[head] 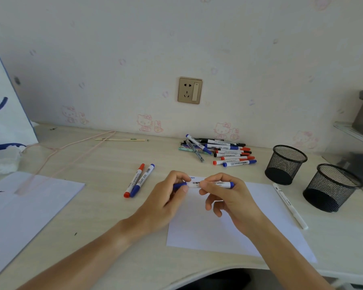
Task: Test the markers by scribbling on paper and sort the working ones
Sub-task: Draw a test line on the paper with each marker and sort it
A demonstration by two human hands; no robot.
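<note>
Your left hand [169,192] pinches the blue cap end of a blue marker [205,184]; your right hand [224,193] grips its white barrel. You hold it level above the paper sheet [270,216], pile of markers [224,151] behind, two mesh cups [285,164] at right

The left hand [168,192] covers most of the blue cap on the marker [205,183], so whether that cap is seated or coming off cannot be told. The small print on its barrel is too fine to read. The second sheet [25,208] and the white bag [2,114] run off the left edge.
</note>
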